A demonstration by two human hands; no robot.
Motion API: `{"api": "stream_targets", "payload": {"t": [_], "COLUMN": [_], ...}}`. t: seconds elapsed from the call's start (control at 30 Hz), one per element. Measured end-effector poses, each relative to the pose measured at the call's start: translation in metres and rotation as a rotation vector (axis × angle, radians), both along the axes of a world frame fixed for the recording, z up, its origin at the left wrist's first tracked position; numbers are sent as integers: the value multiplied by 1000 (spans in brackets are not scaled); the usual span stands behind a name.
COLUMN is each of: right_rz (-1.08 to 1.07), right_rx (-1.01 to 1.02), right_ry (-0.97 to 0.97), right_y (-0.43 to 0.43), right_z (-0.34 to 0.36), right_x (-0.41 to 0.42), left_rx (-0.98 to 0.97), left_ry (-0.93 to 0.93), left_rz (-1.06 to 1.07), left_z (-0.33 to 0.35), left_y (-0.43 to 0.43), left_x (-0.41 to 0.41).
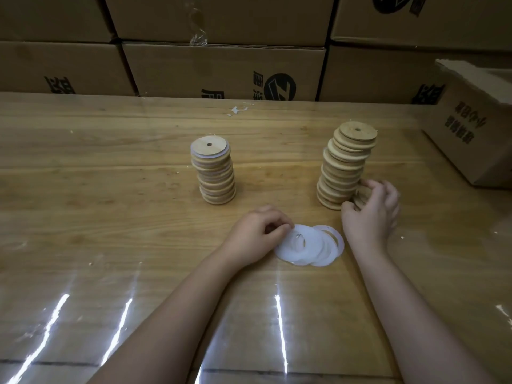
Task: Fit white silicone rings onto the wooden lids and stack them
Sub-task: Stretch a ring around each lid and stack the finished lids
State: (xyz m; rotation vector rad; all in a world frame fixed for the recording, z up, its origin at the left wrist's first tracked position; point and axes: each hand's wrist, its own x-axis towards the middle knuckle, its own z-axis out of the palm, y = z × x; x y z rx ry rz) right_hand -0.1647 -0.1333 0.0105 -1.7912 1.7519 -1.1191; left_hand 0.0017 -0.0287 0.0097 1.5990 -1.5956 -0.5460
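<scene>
White silicone rings (310, 246) lie fanned on table (110, 189); left hand (256, 231) pinches 1 ring's edge, right hand (371, 209) grips 1 bare lid (361, 196) beside unfitted stack (346, 167), presumably for fitting, ringed stack (214, 173) waiting left.

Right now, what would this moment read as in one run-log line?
left hand: pinching flat white silicone ring | right hand: gripping round wooden lid beside unringed stack | ringed stack: standing

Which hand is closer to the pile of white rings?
Left. The left hand pinches the white rings at their edge; the right hand is apart, holding a wooden lid beyond them.
</scene>
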Motion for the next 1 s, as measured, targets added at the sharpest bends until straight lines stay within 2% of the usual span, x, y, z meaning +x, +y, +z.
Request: {"api": "stream_targets", "payload": {"t": [0.13,0.5,0.73,0.83,0.9,1.0], "right_rz": [-33,-111,-126,-183,-180,-58], "right_rx": [-58,69,31,-87,-266,-543], "right_ry": [-96,-224,-276,-411,-464,-413], "right_y": [-4,-14,-13,-5,2,15], "right_z": [1,-2,-2,4,9,14], "right_x": [-4,-9,-8,-6,-5,-1], "left_rx": [-5,8,13,18,16,18], "left_ry": [-6,9,8,2,4,121], "left_rz": [9,11,4,-1,1,59], "left_z": [-1,-1,-1,-1,-2,-3], "left_y": [0,0,0,0,-1,-1], "left_x": [0,1,1,1,2,2]}}
